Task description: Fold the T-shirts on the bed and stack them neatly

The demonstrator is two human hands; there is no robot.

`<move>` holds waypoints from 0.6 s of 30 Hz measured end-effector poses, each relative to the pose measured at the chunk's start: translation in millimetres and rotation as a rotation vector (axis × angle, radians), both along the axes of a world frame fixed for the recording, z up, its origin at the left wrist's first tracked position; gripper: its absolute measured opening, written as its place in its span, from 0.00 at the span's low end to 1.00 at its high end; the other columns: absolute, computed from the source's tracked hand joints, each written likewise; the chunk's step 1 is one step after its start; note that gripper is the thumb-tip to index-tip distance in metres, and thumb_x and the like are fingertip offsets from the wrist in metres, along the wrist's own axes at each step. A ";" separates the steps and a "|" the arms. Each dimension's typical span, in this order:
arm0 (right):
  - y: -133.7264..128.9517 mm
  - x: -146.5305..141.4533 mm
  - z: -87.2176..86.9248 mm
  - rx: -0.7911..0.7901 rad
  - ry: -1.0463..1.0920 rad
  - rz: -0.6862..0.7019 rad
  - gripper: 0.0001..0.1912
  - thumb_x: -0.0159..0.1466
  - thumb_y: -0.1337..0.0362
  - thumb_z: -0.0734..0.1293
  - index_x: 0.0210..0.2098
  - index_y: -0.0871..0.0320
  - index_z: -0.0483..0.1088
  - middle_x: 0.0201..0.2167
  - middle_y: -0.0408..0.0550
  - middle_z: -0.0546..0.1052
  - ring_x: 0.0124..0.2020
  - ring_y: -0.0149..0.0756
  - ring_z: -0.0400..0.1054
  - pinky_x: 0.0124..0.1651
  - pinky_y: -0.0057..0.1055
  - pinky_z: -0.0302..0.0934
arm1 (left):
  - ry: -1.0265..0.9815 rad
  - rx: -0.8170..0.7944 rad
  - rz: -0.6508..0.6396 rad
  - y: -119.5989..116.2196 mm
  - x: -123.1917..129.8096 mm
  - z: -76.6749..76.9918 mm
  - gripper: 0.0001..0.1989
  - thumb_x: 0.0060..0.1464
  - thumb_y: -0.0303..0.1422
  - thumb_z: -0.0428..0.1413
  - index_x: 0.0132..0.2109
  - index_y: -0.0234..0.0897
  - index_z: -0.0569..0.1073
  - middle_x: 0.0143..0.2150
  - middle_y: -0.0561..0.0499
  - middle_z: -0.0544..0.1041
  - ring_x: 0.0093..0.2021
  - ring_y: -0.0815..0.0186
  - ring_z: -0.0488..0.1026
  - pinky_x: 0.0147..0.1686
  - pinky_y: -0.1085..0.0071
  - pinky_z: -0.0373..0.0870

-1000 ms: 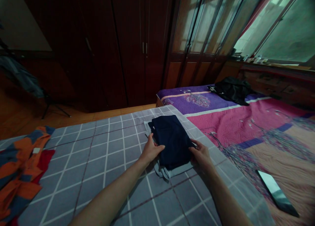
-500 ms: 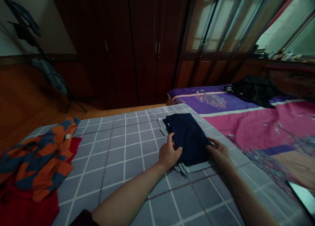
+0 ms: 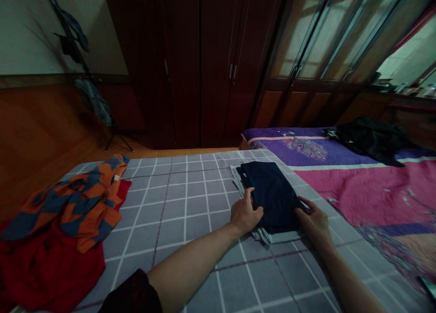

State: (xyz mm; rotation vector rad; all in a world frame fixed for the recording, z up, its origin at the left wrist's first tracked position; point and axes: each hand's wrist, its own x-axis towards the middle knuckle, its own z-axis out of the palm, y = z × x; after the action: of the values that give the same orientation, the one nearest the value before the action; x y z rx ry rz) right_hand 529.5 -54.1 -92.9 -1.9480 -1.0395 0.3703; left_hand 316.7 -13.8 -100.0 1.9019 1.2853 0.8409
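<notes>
A folded navy blue garment (image 3: 274,197) lies flat on top of a stack, over a light grey folded cloth (image 3: 284,237) whose edges stick out at the left and front. My left hand (image 3: 245,213) grips the navy garment's left edge, thumb on top and the other fingers partly hidden along the side. At the opposite edge my right hand (image 3: 315,222) pinches the cloth between thumb and fingers; some fingertips are out of sight beneath the fold.
The stack rests on a grey checked bedsheet (image 3: 177,231). To the left lie a crumpled orange-and-blue shirt (image 3: 98,204) and red cloth (image 3: 68,267). At right is a purple-and-pink bedspread (image 3: 344,183) with a black garment (image 3: 371,138). Dark wardrobes (image 3: 218,99) stand behind.
The whole view has swung left, so everything sits farther right in the picture. Both hands keep their places at the navy garment's edges, and the stack looks the same.
</notes>
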 end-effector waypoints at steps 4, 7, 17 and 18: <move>0.6 5.7 -5.2 -0.009 -0.048 0.002 0.35 0.46 0.56 0.64 0.52 0.66 0.70 0.17 0.44 0.71 0.20 0.38 0.66 0.24 0.31 0.58 | -0.004 -0.018 0.000 -0.3 -0.4 0.7 0.31 0.49 0.34 0.54 0.61 0.42 0.58 0.35 0.53 0.76 0.36 0.61 0.74 0.38 0.68 0.68; 1.2 8.1 -6.4 -0.018 -0.074 -0.005 0.35 0.46 0.54 0.64 0.52 0.65 0.70 0.19 0.46 0.73 0.22 0.41 0.68 0.26 0.33 0.60 | -0.013 -0.024 0.000 -0.1 -0.5 0.7 0.31 0.49 0.33 0.54 0.61 0.42 0.58 0.35 0.52 0.76 0.36 0.60 0.74 0.40 0.67 0.68; 2.4 13.6 -12.2 -0.056 -0.130 -0.023 0.35 0.49 0.53 0.63 0.53 0.63 0.70 0.20 0.46 0.73 0.25 0.43 0.69 0.28 0.34 0.60 | -0.025 -0.035 -0.012 0.6 -1.2 1.8 0.29 0.49 0.35 0.53 0.59 0.43 0.59 0.36 0.52 0.76 0.37 0.59 0.74 0.40 0.66 0.68; 1.6 13.0 -12.1 -0.060 -0.132 -0.020 0.35 0.49 0.52 0.63 0.53 0.63 0.69 0.20 0.46 0.73 0.25 0.43 0.69 0.28 0.34 0.60 | -0.023 -0.040 -0.013 0.2 -1.1 2.1 0.29 0.49 0.35 0.53 0.59 0.43 0.59 0.36 0.52 0.76 0.37 0.59 0.74 0.40 0.66 0.68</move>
State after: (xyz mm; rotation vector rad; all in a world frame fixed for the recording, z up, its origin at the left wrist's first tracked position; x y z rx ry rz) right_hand 542.5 -52.6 -105.0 -2.0578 -1.1027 0.2677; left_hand 315.6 -13.6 -97.8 1.8623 1.2650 0.8226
